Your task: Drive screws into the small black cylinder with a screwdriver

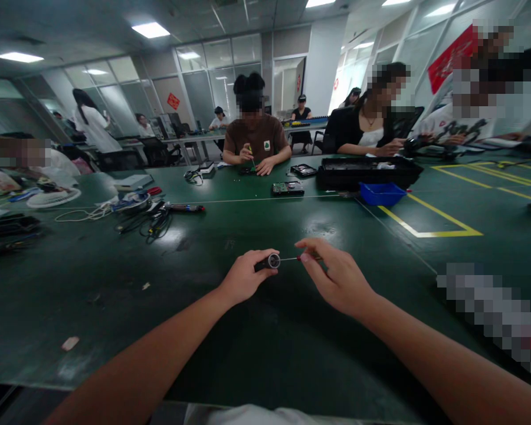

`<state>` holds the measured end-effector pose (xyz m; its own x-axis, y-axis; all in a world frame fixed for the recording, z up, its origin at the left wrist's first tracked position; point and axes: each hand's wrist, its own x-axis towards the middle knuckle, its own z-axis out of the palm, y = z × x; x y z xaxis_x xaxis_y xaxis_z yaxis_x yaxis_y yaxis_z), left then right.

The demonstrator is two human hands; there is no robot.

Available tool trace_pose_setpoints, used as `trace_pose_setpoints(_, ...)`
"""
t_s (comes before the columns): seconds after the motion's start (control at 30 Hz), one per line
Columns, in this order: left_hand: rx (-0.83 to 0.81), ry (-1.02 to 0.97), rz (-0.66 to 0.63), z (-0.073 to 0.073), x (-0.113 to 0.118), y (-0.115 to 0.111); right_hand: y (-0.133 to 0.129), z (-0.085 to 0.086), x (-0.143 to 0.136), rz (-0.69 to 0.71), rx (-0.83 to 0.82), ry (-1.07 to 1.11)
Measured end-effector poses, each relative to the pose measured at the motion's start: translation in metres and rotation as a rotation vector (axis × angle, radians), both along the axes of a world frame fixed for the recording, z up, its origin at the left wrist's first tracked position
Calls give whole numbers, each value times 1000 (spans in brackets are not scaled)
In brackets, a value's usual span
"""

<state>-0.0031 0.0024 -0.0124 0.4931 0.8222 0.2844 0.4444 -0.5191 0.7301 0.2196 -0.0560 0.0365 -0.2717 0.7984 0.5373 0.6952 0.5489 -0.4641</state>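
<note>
In the middle of the view, my left hand (244, 278) is closed around a dark cylindrical part (273, 261), whose round, light-rimmed end faces me. My right hand (338, 276) holds a thin screwdriver (291, 259) by its red end, thumb and fingers bent around it. The metal shaft points left and reaches the side of the cylinder; whether its tip sits inside a screw or hole is too small to tell. Both hands are held just above the green table (230, 348). The rest of the screwdriver's handle is hidden by my right fingers.
Tangled cables (153, 221) and a dark tool with a red tip (188, 208) lie at the left. Ahead are a hard drive (287, 188), a black tray (371, 171) and a blue bin (382, 193). Across the table, a person (257, 139) works with a screwdriver.
</note>
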Motion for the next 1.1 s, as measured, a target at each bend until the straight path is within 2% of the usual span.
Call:
trace_pose_setpoints(0.23,23,23,1,0,1,-1,3,1,0,-86,-61,-29)
trace_pose_setpoints(0.53,2,-24,22,2,-1,-1,-2,3,-3,36,-58,22)
trace_pose_setpoints(0.8,15,15,11,1,1,-2,1,4,-1,-63,-134,-12)
trace_pose_setpoints(1.03,11,-1,7,0,0,-1,-3,2,-4,9,-117,32)
trace_pose_setpoints(1.1,12,1,2,0,0,-1,-3,2,-4,-12,-121,56)
